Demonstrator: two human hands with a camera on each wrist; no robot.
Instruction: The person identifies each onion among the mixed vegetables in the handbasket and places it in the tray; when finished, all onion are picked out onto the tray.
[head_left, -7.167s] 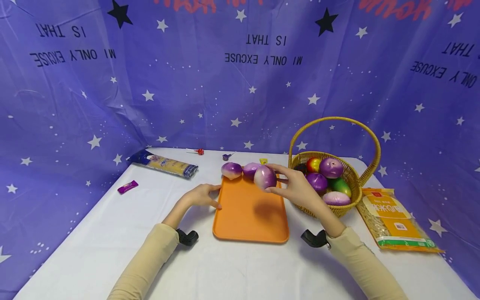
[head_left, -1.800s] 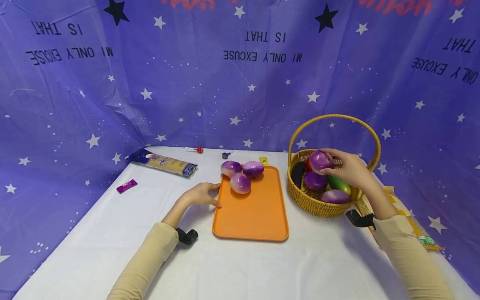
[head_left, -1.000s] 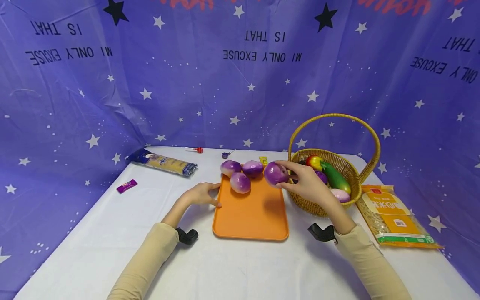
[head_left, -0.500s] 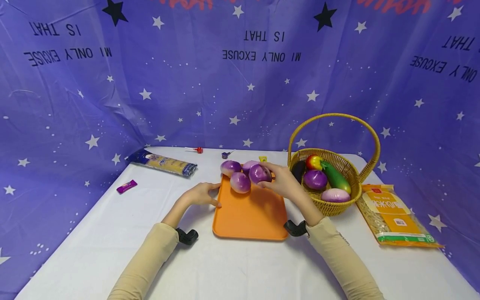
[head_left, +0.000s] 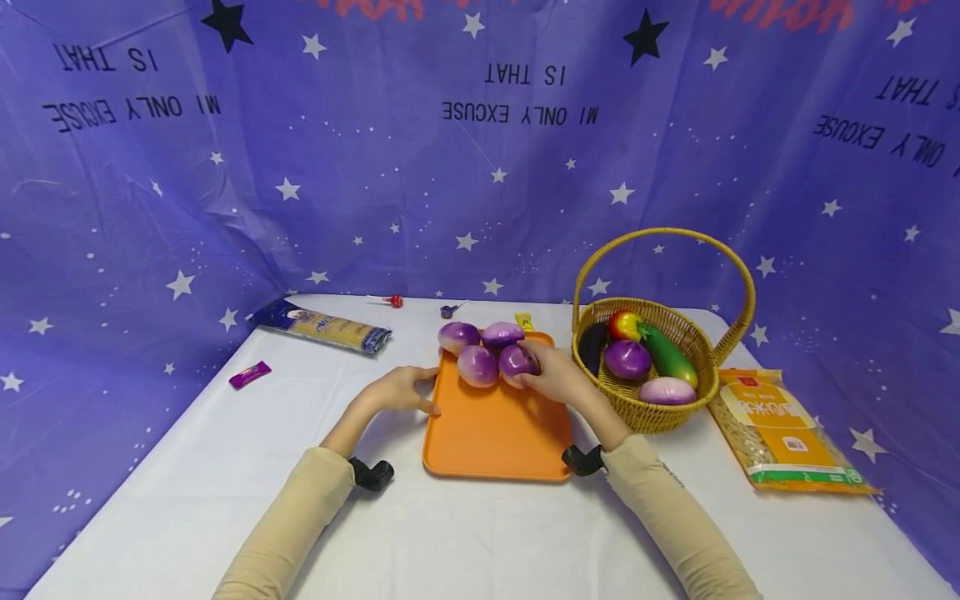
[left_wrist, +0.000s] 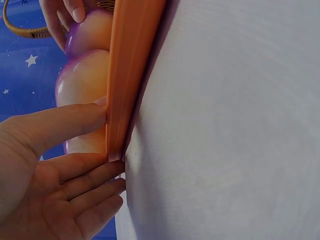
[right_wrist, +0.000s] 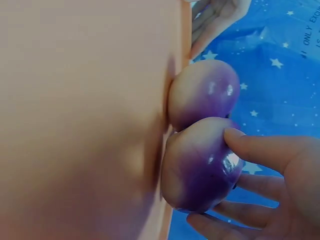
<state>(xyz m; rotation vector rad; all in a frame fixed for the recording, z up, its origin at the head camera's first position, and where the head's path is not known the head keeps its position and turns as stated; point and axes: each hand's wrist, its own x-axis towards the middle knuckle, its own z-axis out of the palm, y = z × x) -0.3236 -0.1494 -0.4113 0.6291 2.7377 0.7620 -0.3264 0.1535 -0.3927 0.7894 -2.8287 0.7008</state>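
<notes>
In the head view, my right hand (head_left: 558, 375) holds a purple-and-white onion (head_left: 514, 367) low over the orange tray (head_left: 497, 437). The right wrist view shows the thumb on that onion (right_wrist: 200, 172), fingers round its other side. It touches or nearly touches a neighbouring onion (head_left: 477, 367). Two more onions, one at the back left (head_left: 458, 337) and one at the back middle (head_left: 502, 335), lie at the tray's far edge. My left hand (head_left: 399, 389) touches the tray's left edge, its fingers mostly straight in the left wrist view.
Right of the tray stands a wicker basket (head_left: 651, 417) with a tall handle, holding several vegetables and fruits. A noodle bag (head_left: 791, 433) lies beside it. A pasta pack (head_left: 330, 327), a purple wrapped sweet (head_left: 250, 374) and lollipops (head_left: 395, 301) lie left and behind.
Earlier, my right hand set one onion on the tray, then took another from the basket. It has carried this one left and lowered it beside the others. The left hand stays.
</notes>
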